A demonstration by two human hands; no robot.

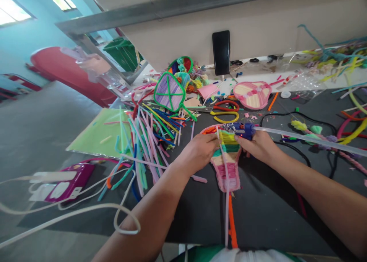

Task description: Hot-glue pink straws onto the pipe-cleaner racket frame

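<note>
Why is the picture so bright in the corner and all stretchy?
Head view: the windows glare almost white at top left; the red furniture near that edge looks blurry and leaning, maybe from a wide lens; a soft shadow darkens the table by the right arm.

Head-worn camera looks forward, down over both hands (pixel 202 149).

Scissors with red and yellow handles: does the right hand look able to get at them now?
Probably not directly: the right hand holds the blue glue gun, which lies between it and the scissors. Nothing else seems to block them.
</note>
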